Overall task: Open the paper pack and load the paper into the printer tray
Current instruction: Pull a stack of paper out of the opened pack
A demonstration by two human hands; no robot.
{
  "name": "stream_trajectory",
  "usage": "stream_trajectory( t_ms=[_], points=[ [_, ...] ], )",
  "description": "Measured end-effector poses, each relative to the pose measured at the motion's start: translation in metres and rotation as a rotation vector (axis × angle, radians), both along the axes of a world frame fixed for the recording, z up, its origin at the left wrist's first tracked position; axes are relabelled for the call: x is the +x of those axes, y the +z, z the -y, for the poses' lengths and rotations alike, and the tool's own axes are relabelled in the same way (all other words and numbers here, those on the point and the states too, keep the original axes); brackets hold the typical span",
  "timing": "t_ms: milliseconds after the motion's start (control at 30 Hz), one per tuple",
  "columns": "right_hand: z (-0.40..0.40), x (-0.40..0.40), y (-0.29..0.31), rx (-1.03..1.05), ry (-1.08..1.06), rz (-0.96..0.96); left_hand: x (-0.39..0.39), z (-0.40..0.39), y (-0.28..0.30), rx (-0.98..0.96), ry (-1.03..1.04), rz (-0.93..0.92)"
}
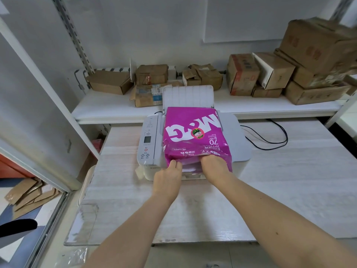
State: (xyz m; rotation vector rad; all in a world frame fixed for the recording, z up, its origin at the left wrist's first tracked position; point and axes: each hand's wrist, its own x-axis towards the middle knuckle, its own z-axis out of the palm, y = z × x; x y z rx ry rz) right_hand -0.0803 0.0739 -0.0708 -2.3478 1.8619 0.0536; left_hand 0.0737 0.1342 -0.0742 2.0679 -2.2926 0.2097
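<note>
1. Magenta plastic-wrapped pack of paper (195, 136) lies flat on top of the white desktop printer (152, 144), print upside down to the wearer. The pack's near end is already torn open and sits over the printer's near edge.
2. The printer's white rear paper tray (188, 96) stands raised at the far side, empty as far as can be seen. The pack's far edge rests just beside its base.
3. Left hand (168, 179): fingers together, pinched on the near-left corner of the torn wrapper, holding the mouth of it open.
4. Right hand (214, 164): pushed into the open mouth, fingertips hidden under the wrapper. Cannot tell whether they are closed on the white sheets (190, 169) showing between the hands.
5. Judged step: drawing a stack out of the wrapper. Loading not yet begun.
6. Risk: the pack is perched on the printer, not on the pale wood-grain table (289, 180). A hard pull toward the near side could drag the whole pack off and spill sheets.
7. Risk: a loose wrapper may snag, so the top sheets crease or fan out.
8. Risk: the black cable (270, 136) runs right of the printer; shoving the machine could tug it.
9. Brown cardboard boxes (270, 74) on the far shelf are well apart, no concern.
</note>
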Motion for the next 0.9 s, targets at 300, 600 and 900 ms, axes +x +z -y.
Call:
stream_trajectory(
  t_ms=[300,600,900],
  points=[
    [-0.006,-0.005,-0.006,-0.029,-0.053,0.009,-0.001,-0.023,-0.004,-0.076,0.057,-0.063],
    [-0.017,-0.03,0.001,-0.224,0.337,-0.09,-0.017,-0.023,0.002,0.011,0.295,-0.31],
    [-0.037,-0.052,-0.025,-0.494,0.441,-0.048,-0.007,-0.009,0.012,0.115,0.628,-1.359]
  ],
)
